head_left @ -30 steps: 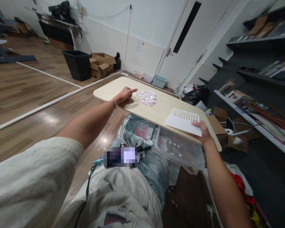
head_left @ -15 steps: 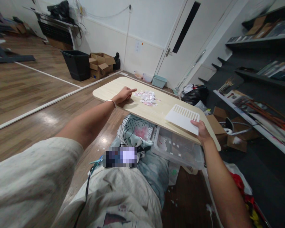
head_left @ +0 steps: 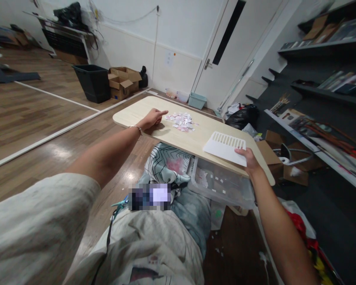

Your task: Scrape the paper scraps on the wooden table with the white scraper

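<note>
On the pale low table (head_left: 136,107), a loose pile of small white and pink paper scraps (head_left: 182,122) lies spread near the middle. My left hand (head_left: 154,118) is just left of the pile, its index finger stretched toward the scraps and the other fingers curled, with nothing visible in it. My right hand (head_left: 249,158) grips the near right corner of a white card with a row of slots (head_left: 223,148), thumb on top. The card is over the table's right part, by the near edge. The fingers under it are hidden.
Under the table's near edge sits a clear plastic bin (head_left: 225,188) with a few paper bits inside. A patterned cloth (head_left: 160,162) and a blurred-out device (head_left: 149,196) rest on my lap. A black bin (head_left: 93,85) and cardboard boxes (head_left: 124,81) stand beyond; dark shelves (head_left: 323,59) line the right.
The whole view has shifted slightly, so things appear a little further left. Both hands, the slotted card and the paper pile hold nearly the same places on the table.
</note>
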Demonstrator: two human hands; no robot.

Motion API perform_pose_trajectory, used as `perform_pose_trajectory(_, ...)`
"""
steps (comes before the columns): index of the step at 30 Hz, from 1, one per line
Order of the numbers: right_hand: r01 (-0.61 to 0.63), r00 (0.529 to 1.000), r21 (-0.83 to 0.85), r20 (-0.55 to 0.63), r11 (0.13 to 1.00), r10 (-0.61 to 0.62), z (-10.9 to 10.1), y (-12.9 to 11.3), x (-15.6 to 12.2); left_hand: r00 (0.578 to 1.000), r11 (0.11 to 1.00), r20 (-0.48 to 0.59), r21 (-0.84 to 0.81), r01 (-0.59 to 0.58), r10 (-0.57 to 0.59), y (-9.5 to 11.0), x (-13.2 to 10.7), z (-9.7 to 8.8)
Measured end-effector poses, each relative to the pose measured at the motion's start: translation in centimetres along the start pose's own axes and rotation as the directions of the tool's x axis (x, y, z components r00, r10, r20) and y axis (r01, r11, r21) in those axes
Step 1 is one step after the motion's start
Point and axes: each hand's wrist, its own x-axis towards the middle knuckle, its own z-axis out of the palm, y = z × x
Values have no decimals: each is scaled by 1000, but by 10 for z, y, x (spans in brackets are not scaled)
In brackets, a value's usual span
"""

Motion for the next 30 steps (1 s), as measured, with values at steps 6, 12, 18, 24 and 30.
perform_pose_trajectory(6, 14, 1000, 35, -14, 999, -14, 0, -3, -3, 1000, 1000, 10, 1, 6, -6, 3, -1, 0)
perform_pose_trajectory(12, -57, 998, -14, 8, 998, 57, -8, -3, -4, 1000, 1000, 14, 3, 7, -7, 2, -1, 0)
perform_pose_trajectory(18, -30, 1000, -2, 7, 1000, 30, -11, -2, -1, 1000, 1000, 3, -18, 9, -9, 3, -2, 1)
perform_pose_trajectory(24, -51, 999, -29, 13, 998, 52, -12, -3, -5, 1000, 1000, 6, -30, 4, -4, 6, -4, 1)
perform_pose_trajectory(30, -54, 998, -11, -21, 998, 54, -9, -5, -7, 1000, 1000, 1, -13, 8, -8, 6, -5, 1)
